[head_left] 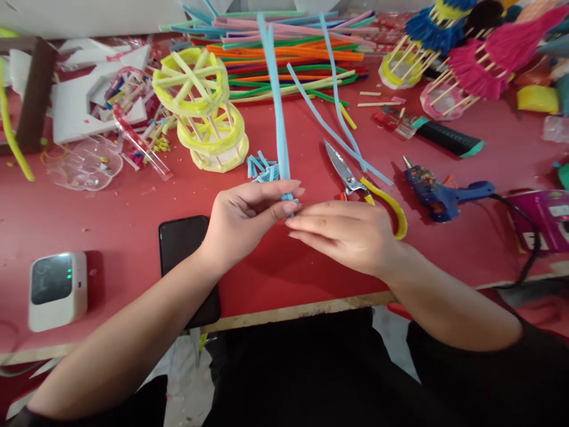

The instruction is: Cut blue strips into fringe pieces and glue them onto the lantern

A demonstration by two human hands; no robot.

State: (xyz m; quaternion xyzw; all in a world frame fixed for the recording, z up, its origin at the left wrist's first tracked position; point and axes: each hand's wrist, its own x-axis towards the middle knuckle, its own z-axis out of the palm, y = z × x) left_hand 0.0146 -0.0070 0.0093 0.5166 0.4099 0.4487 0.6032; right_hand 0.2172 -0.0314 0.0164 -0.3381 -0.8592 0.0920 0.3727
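At the left, a clear plastic tray holds few small bits inside. Next, the left hand makes a narrow pinch, thumb and forefinger close on the near end of the blue strips. These strips look light blue, fuzzy, long and thin; they are above the red table, just beside the short blue pieces, and their long axis points away from the person, leaning slightly left. The right hand brings its fingertips together at this near end; I cannot tell if they grip it
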